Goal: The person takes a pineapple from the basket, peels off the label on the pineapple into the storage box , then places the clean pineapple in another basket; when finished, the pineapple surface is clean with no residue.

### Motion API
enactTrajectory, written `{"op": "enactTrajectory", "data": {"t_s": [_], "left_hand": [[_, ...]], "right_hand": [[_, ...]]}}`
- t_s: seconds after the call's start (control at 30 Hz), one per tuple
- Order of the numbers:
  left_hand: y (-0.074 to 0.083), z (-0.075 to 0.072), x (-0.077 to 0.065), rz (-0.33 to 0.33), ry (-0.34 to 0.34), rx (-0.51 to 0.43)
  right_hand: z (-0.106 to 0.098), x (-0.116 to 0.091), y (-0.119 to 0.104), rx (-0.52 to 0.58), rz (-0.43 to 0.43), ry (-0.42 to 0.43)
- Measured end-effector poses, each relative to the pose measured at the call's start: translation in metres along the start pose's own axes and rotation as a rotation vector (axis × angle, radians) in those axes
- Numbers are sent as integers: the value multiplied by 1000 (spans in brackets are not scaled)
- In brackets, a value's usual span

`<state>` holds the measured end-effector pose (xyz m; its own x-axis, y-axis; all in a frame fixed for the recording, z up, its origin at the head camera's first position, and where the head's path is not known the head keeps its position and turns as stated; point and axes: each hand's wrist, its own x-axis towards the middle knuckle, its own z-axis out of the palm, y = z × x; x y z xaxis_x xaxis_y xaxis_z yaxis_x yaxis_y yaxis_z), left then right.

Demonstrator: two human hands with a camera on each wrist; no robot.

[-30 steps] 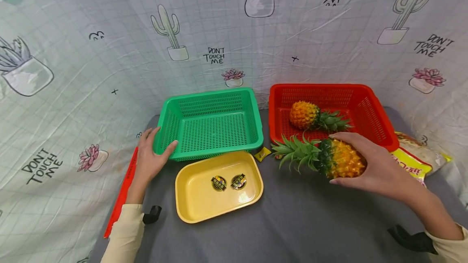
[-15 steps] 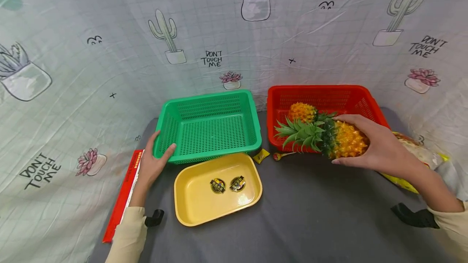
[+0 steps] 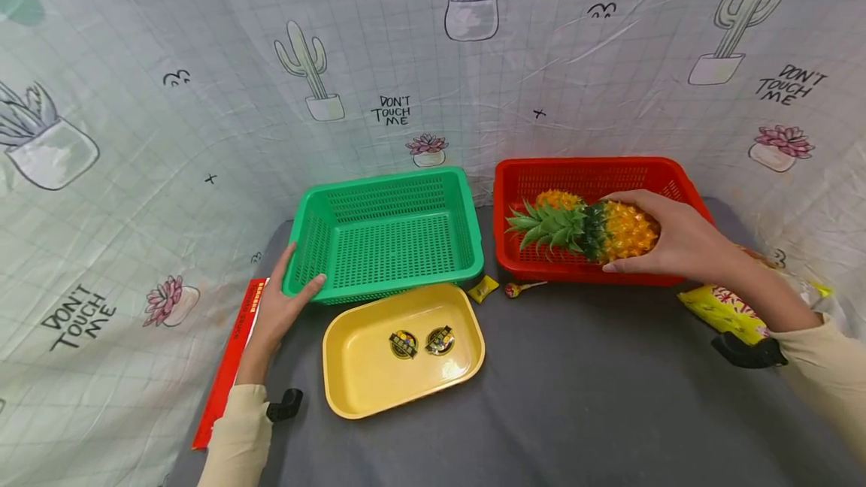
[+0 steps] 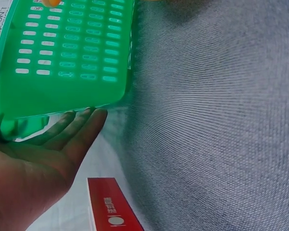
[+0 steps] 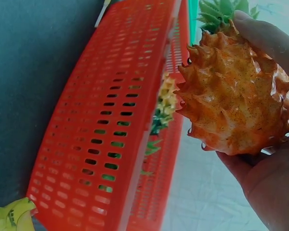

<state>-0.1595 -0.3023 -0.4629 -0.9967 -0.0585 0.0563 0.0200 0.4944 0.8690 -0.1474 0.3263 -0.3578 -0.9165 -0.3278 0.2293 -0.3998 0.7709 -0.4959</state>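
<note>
My right hand (image 3: 683, 239) grips a pineapple (image 3: 629, 231) by its orange body, held sideways with its leafy crown to the left. It is above the red basket (image 3: 602, 274); the right wrist view shows the fruit (image 5: 236, 91) over the basket's rim. A second pineapple (image 3: 558, 199) lies inside that basket, partly hidden behind the held one. At the near left corner of the green basket (image 3: 392, 246), my left hand (image 3: 277, 310) holds the rim, thumb on the front side and fingers along the outer end wall.
A yellow tray (image 3: 365, 389) with two round stickers stands before the green basket. A small yellow packet (image 3: 483, 288) and a lollipop (image 3: 514, 289) lie between the baskets. A red box (image 3: 230, 367) is at the left edge, a yellow bag (image 3: 727, 310) at the right.
My right hand has carried the pineapple from in front of the red basket to above it, farther from me. The left hand has stayed at the green basket's corner.
</note>
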Motion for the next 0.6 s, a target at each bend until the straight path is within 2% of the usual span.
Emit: {"op": "enactTrajectory", "data": {"t_s": [0.3, 0.6], "left_hand": [[-8, 3, 3, -17, 16, -69], [-9, 4, 3, -6, 27, -75]], "right_hand": [[11, 22, 25, 36, 28, -108], [16, 25, 49, 35, 72, -191]]}}
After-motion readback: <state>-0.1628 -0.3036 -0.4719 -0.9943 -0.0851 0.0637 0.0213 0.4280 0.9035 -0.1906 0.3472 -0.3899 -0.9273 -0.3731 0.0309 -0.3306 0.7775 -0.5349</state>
